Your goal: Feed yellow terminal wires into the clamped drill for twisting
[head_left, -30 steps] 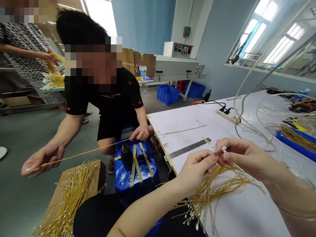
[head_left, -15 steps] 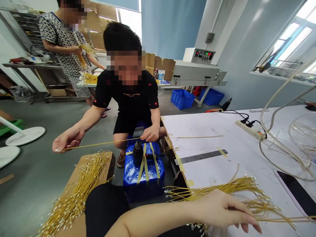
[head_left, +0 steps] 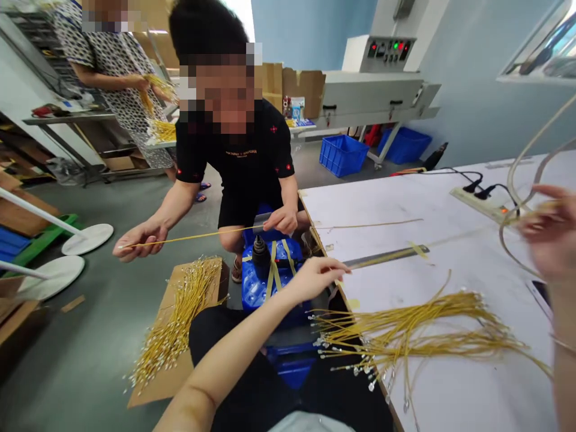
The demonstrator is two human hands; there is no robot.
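Note:
My left hand reaches over the table's near left edge, fingertips pinched on one end of a thin yellow wire. The wire runs along the steel ruler, which is taped to the white tabletop. Its other end leads to my right hand, raised at the right and smeared by motion, with closed fingers around the wire. Below the ruler lies a loose bundle of yellow wires with small white connectors, some hanging over the edge.
A co-worker opposite stretches another yellow wire above a tool taped on a blue stool. More wires lie on cardboard at the left. A power strip and clear tubing are at the right. Another person stands behind.
My left hand has gone from the bundle to the ruler's left end. My right hand has come into view, and a wire is now stretched between both hands. The view has shifted.

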